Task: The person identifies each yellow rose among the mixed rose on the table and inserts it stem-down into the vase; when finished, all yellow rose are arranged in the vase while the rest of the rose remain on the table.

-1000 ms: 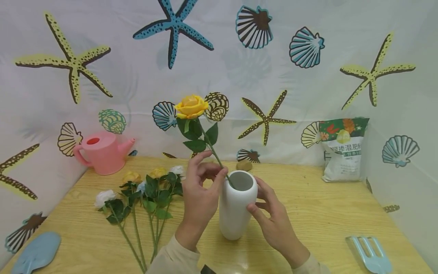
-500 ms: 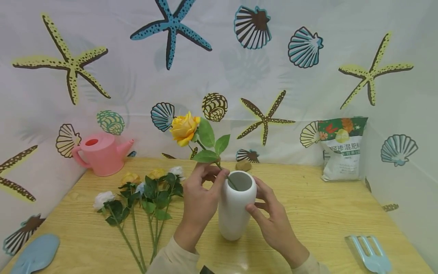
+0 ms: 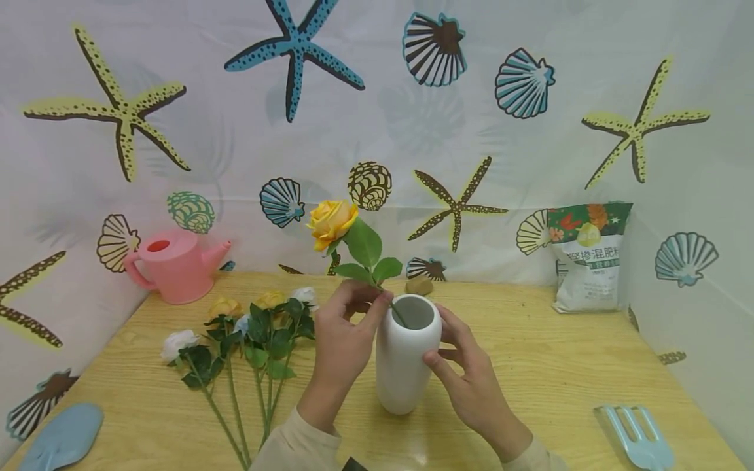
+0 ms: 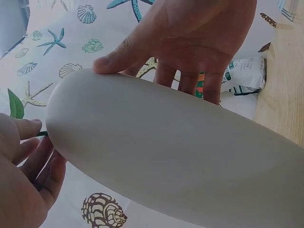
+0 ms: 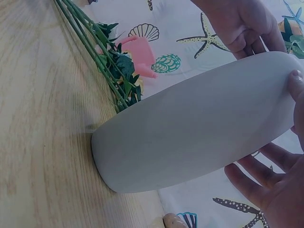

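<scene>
A yellow artificial rose (image 3: 332, 224) leans to the left above a white vase (image 3: 403, 373), its stem running down into the vase mouth. My left hand (image 3: 346, 340) pinches that stem between thumb and fingers just outside the rim. On the other side, my right hand (image 3: 471, 379) holds the vase near its top, thumb in front and fingers behind. The vase stands on the wooden table; in the right wrist view its base (image 5: 107, 161) meets the tabletop. The stem's lower end is hidden inside the vase.
Several artificial roses (image 3: 259, 340) in white, yellow and blue lie left of the vase. A pink watering can (image 3: 179, 265) and a fertilizer bag (image 3: 591, 261) stand at the back. A blue shovel (image 3: 65, 435) and a blue fork (image 3: 639, 438) lie near the front. A brown stone (image 3: 419, 286) sits behind the vase.
The yellow rose has come down and its bloom has turned, with the stem lower in the vase. The left hand stays by the rim, and the right hand keeps its hold on the vase.
</scene>
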Demonstrator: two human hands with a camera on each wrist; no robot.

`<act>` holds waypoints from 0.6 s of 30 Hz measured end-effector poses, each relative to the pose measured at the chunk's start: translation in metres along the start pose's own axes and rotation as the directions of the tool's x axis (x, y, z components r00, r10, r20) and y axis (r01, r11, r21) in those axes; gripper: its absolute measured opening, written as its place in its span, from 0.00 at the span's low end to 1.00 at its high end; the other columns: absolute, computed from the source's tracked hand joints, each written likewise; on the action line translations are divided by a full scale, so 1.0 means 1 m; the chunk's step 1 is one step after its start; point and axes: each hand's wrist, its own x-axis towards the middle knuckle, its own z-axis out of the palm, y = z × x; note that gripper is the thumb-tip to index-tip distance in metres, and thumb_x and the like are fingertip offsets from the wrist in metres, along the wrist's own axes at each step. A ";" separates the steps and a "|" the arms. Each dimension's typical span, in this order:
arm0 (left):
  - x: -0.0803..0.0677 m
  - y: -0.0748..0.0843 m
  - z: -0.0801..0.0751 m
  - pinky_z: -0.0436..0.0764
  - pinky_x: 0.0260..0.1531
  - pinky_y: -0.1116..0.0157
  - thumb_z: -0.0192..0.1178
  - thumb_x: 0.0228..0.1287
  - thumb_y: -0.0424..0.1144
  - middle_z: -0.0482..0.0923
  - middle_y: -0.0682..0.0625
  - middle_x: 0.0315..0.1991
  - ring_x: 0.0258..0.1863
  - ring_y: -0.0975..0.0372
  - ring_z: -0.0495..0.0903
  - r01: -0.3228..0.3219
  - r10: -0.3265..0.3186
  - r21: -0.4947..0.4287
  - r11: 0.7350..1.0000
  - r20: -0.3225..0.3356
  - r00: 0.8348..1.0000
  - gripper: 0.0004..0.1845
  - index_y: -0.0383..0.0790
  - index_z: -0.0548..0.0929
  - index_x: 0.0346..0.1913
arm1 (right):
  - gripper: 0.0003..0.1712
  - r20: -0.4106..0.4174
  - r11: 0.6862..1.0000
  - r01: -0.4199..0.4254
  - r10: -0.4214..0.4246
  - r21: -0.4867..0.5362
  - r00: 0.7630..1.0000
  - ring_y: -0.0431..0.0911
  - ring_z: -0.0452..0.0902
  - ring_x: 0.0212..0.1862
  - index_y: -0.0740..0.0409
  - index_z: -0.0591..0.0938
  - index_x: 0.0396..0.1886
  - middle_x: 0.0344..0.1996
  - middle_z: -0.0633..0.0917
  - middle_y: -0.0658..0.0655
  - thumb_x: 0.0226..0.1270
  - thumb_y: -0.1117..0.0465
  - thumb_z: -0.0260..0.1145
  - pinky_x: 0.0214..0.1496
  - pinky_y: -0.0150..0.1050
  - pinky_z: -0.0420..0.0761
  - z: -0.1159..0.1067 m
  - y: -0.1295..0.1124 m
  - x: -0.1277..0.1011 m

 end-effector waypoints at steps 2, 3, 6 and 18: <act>0.000 0.000 0.000 0.82 0.41 0.71 0.70 0.62 0.31 0.85 0.44 0.34 0.34 0.62 0.81 0.020 -0.020 -0.025 0.999 -0.006 1.000 0.07 0.34 0.83 0.38 | 0.40 0.003 1.000 -0.009 0.009 0.001 1.000 0.41 0.80 0.58 0.46 0.64 0.77 0.63 0.80 0.54 0.69 0.69 0.66 0.51 0.39 0.85 0.000 0.000 -0.001; 0.000 0.000 0.000 0.82 0.40 0.71 0.71 0.62 0.31 0.85 0.43 0.34 0.34 0.63 0.81 0.025 -0.026 -0.038 0.999 -0.009 1.000 0.07 0.34 0.82 0.39 | 0.40 0.005 1.000 -0.015 0.015 0.001 1.000 0.40 0.80 0.58 0.46 0.64 0.77 0.63 0.80 0.54 0.69 0.69 0.66 0.51 0.39 0.85 0.000 0.001 -0.001; 0.000 0.002 -0.001 0.82 0.39 0.71 0.71 0.60 0.29 0.86 0.41 0.35 0.33 0.66 0.82 0.043 -0.045 -0.088 0.995 -0.021 0.999 0.10 0.33 0.81 0.42 | 0.40 0.009 1.000 -0.025 0.025 0.002 1.000 0.41 0.79 0.58 0.45 0.64 0.77 0.63 0.80 0.54 0.69 0.69 0.66 0.52 0.40 0.85 0.000 0.001 -0.001; -0.001 0.007 -0.001 0.84 0.41 0.67 0.72 0.60 0.34 0.89 0.47 0.35 0.33 0.62 0.85 0.074 -0.075 -0.017 0.997 -0.033 0.997 0.07 0.36 0.86 0.39 | 0.40 0.015 1.000 -0.031 0.031 0.001 0.999 0.41 0.79 0.59 0.45 0.63 0.77 0.64 0.80 0.54 0.70 0.68 0.65 0.52 0.39 0.85 0.000 0.001 -0.001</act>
